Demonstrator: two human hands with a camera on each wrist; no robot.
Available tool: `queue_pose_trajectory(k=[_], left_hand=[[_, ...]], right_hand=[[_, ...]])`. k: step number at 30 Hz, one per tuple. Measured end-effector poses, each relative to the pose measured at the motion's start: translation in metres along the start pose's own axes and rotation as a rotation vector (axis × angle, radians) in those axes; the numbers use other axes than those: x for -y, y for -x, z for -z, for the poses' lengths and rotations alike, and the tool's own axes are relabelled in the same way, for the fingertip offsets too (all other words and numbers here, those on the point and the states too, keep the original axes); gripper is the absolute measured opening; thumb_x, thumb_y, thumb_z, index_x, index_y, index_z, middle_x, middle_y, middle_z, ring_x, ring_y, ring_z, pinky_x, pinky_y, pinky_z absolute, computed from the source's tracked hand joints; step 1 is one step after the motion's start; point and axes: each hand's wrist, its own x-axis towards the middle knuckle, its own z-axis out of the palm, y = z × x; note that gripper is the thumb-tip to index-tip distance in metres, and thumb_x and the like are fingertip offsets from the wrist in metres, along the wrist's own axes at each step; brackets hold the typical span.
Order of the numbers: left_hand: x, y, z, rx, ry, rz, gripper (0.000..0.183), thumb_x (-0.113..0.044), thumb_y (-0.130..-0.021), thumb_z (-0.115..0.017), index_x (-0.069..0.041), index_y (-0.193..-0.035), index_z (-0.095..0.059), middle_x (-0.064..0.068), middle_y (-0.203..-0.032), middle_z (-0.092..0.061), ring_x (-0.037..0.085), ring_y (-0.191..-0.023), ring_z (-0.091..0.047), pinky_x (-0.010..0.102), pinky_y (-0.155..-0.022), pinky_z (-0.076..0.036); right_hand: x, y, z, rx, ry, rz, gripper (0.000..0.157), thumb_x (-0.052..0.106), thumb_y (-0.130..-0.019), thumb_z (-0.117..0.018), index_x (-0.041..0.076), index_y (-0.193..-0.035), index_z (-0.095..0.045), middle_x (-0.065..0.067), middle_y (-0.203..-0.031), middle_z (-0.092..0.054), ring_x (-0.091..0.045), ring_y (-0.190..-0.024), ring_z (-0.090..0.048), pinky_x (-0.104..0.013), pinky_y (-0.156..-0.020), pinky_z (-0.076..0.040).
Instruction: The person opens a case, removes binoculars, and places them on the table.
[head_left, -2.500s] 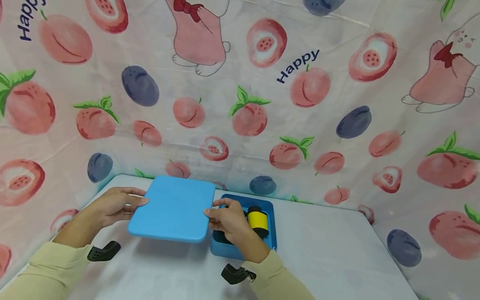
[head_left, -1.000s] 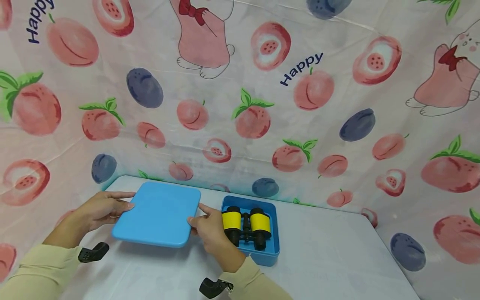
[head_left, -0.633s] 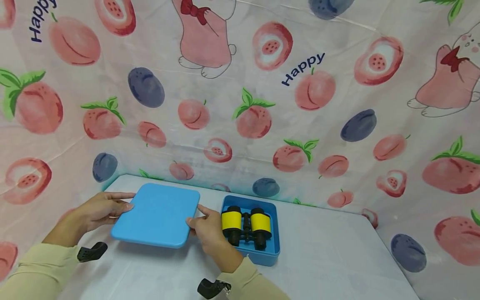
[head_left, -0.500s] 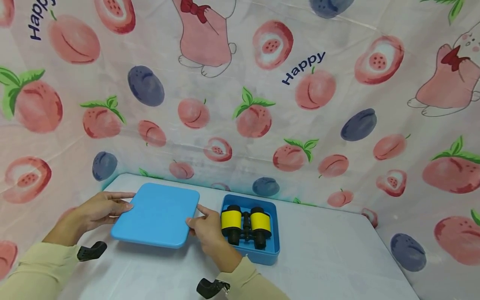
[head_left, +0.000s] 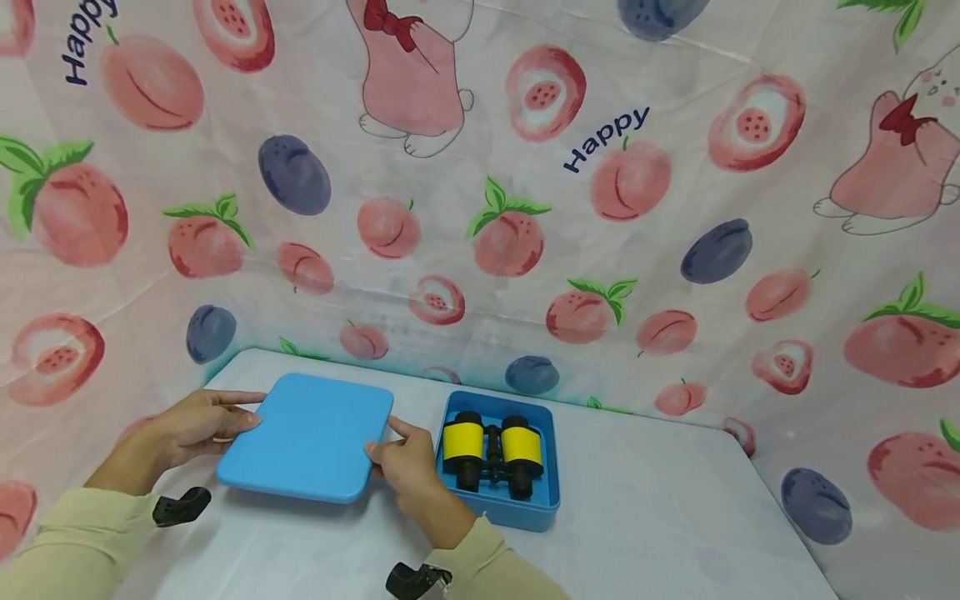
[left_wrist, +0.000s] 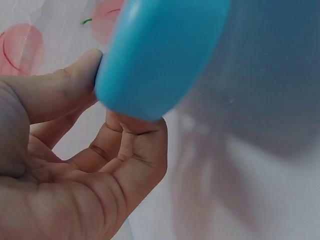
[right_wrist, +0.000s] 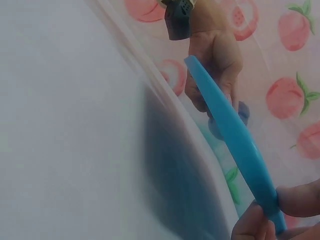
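Note:
A flat blue lid point(head_left: 307, 437) with rounded corners is held level between both hands, above the left half of the table; its shadow falls on the white surface below. My left hand point(head_left: 183, 429) pinches its left edge, thumb on top and fingers beneath, as the left wrist view shows the lid's edge point(left_wrist: 155, 60) between them. On the opposite side my right hand point(head_left: 412, 467) pinches the right edge with thumb and fingers. Just right of that hand stands an open blue box point(head_left: 551, 467), and in it lie binoculars point(head_left: 492, 454) with yellow barrels and black ends.
A white-covered table point(head_left: 660, 508) extends right of the box and toward the front. Behind it and at the sides hangs a cloth point(head_left: 480, 167) printed with peaches, plums and rabbits. A black wrist device point(head_left: 182, 507) sits by each beige sleeve.
Both hands have carried the lid left, away from over the box, and slightly lower. The binoculars, earlier partly hidden behind the right hand, now show whole. The box stays in place.

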Motion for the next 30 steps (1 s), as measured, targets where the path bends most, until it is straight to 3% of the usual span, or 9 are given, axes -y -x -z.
queue_pose_trajectory(k=[9,21,30], left_hand=[[0.008,-0.001,-0.001,-0.011,0.001,0.006,0.071,-0.017,-0.101,-0.069,0.006,-0.158,-0.034,-0.011,-0.099,-0.072,0.008,-0.086,-0.068,0.029,-0.08,-0.06],[0.013,-0.005,-0.005,-0.041,-0.039,0.005,0.071,-0.017,-0.1,-0.069,0.007,-0.157,-0.035,-0.005,-0.099,-0.068,0.009,-0.083,-0.067,0.029,-0.076,-0.059],[0.017,-0.007,-0.009,-0.052,-0.05,0.012,0.07,-0.017,-0.101,-0.068,0.008,-0.157,-0.035,-0.002,-0.097,-0.066,0.01,-0.078,-0.062,0.028,-0.071,-0.057]], right_hand=[[-0.006,-0.002,-0.005,-0.007,0.026,-0.012,0.058,0.005,-0.095,-0.073,0.003,-0.15,-0.055,-0.004,-0.083,-0.058,-0.016,-0.068,-0.062,-0.028,-0.072,-0.06],[-0.011,-0.004,-0.011,-0.033,0.079,-0.047,0.058,0.005,-0.095,-0.073,0.005,-0.15,-0.055,-0.008,-0.093,-0.058,-0.014,-0.075,-0.065,-0.03,-0.077,-0.063],[-0.015,-0.006,-0.012,-0.033,0.13,-0.046,0.056,0.006,-0.095,-0.073,0.004,-0.149,-0.056,-0.008,-0.093,-0.059,-0.012,-0.07,-0.067,-0.028,-0.073,-0.064]])
